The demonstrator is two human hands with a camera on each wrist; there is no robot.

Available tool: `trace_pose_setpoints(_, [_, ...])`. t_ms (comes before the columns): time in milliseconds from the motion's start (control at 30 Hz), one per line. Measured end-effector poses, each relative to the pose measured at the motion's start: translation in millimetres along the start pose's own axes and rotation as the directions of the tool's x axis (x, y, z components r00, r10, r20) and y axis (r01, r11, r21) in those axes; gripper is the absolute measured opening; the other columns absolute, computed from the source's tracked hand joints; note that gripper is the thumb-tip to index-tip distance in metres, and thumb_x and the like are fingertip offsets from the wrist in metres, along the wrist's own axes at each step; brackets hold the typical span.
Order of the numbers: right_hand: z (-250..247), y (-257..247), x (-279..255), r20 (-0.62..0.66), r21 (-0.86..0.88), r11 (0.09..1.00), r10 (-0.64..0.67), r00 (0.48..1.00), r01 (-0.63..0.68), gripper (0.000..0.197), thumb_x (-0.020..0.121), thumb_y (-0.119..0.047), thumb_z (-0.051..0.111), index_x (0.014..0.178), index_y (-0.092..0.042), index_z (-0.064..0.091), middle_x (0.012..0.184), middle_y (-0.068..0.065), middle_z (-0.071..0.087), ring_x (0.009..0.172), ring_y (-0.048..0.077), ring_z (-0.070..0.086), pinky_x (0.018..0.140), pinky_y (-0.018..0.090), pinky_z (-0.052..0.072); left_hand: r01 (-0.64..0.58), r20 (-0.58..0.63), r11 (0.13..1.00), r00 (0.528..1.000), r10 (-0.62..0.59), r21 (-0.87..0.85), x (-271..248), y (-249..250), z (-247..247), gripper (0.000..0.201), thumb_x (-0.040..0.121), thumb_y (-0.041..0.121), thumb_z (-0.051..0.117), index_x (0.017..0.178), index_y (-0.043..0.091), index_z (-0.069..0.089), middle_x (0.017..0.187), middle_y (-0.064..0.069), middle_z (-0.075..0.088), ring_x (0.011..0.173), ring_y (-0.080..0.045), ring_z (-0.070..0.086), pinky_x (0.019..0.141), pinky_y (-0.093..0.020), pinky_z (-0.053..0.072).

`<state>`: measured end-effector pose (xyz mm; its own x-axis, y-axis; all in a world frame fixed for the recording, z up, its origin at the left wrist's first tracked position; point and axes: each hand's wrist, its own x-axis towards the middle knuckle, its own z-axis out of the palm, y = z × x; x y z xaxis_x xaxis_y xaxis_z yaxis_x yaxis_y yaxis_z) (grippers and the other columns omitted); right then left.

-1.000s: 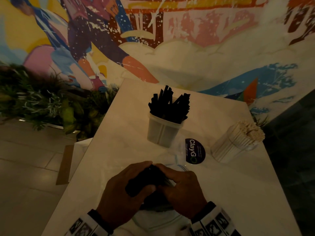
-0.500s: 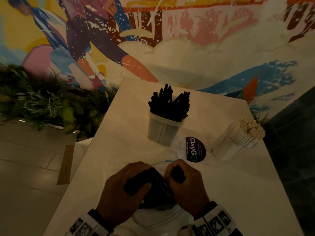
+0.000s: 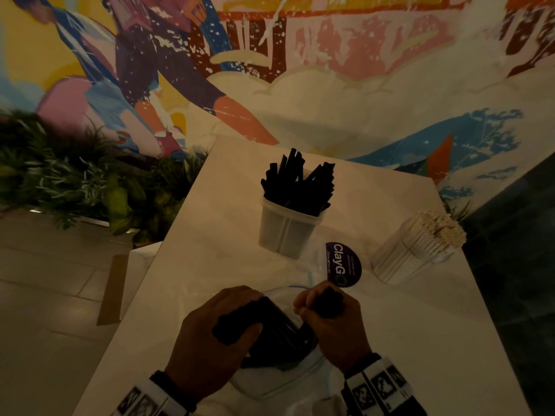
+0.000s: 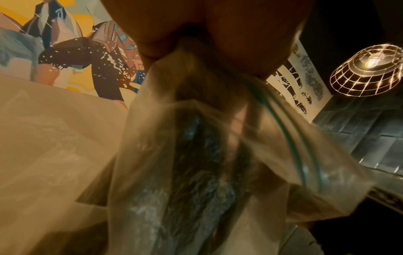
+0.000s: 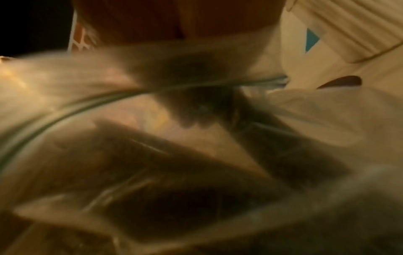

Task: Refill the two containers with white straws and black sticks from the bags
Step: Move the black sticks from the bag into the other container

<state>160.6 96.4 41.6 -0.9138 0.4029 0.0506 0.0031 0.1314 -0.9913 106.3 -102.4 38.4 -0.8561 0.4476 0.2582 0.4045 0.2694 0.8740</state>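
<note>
A clear zip bag of black sticks lies on the white table at the near edge. My left hand grips the bag and the sticks inside it. My right hand holds a small bunch of black sticks drawn partly out of the bag's mouth. Further back stands a translucent container full of black sticks. At the right, a clear container leans with white straws. The wrist views show blurred bag plastic and dark sticks.
A round dark "ClayGo" sticker lies on the table between the two containers. A painted mural wall rises behind. Green plants fill the left side, above a tiled floor. A wire-cage lamp hangs overhead.
My right hand has drawn away from the left, up and to the right, pulling a bunch of black sticks out of the bag. My left hand stays on the bag.
</note>
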Motion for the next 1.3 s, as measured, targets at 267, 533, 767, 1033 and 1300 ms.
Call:
trace_pose_setpoints(267, [4.4, 6.9, -0.9, 0.033, -0.062, 0.998, 0.027, 0.999, -0.025, 0.041, 0.076, 0.003, 0.057, 0.061, -0.035, 0.058, 0.074, 0.012, 0.067, 0.074, 0.026, 0.064, 0.076, 0.045, 0.054, 0.015, -0.002, 1.000, 1.000, -0.015, -0.005, -0.2, -0.1, -0.5, 0.043, 0.070, 0.044, 0.064, 0.109, 0.060, 0.055, 0.117, 0.030, 0.058, 0.106, 0.009, 0.056, 0.091, -0.007, 0.043])
trace_pose_setpoints(533, [1.4, -9.2, -1.3, 0.019, 0.092, 0.994, 0.055, 0.998, -0.057, 0.038, 0.070, 0.016, 0.058, 0.056, -0.019, 0.051, 0.072, 0.019, 0.062, 0.073, 0.025, 0.064, 0.070, 0.034, 0.055, 0.012, -0.011, 1.000, 1.000, -0.011, 0.008, 0.0, -0.2, -0.5, 0.046, 0.068, 0.044, 0.064, 0.110, 0.062, 0.053, 0.119, 0.031, 0.056, 0.106, 0.010, 0.056, 0.091, -0.008, 0.043])
trace_pose_setpoints(767, [-13.4, -76.4, 11.8, 0.048, 0.236, 0.965, -0.132, 0.990, 0.117, 0.032, 0.066, 0.008, 0.060, 0.057, -0.020, 0.048, 0.074, 0.013, 0.064, 0.067, 0.023, 0.059, 0.062, 0.027, 0.051, 0.004, -0.020, 1.000, 1.000, -0.005, -0.017, -0.3, -2.5, -0.3, 0.044, 0.069, 0.042, 0.066, 0.110, 0.054, 0.057, 0.115, 0.024, 0.061, 0.104, 0.004, 0.060, 0.090, -0.018, 0.049])
trace_pose_setpoints(1033, [-24.9, -148.6, 50.2, -0.001, 0.326, 0.801, -0.530, 0.848, 0.501, 0.032, 0.073, 0.008, 0.057, 0.068, -0.023, 0.059, 0.079, 0.003, 0.067, 0.070, 0.024, 0.058, 0.058, 0.028, 0.047, 0.022, -0.009, 0.999, 1.000, -0.022, -0.039, 0.4, 0.6, -2.6, 0.042, 0.069, 0.041, 0.067, 0.110, 0.046, 0.059, 0.115, 0.025, 0.061, 0.102, 0.005, 0.060, 0.085, -0.012, 0.049])
trace_pose_setpoints(1300, [-16.1, -183.6, 105.8, -0.215, 0.073, 0.671, -0.712, 0.668, 0.738, 0.023, 0.089, 0.011, 0.051, 0.101, -0.008, 0.056, 0.094, 0.016, 0.062, 0.070, 0.027, 0.061, 0.067, 0.035, 0.052, 0.053, -0.006, 0.994, 0.999, -0.053, -0.096, -2.3, 0.0, -2.6, 0.040, 0.068, 0.040, 0.067, 0.108, 0.044, 0.062, 0.115, 0.026, 0.061, 0.105, 0.005, 0.059, 0.085, -0.012, 0.049])
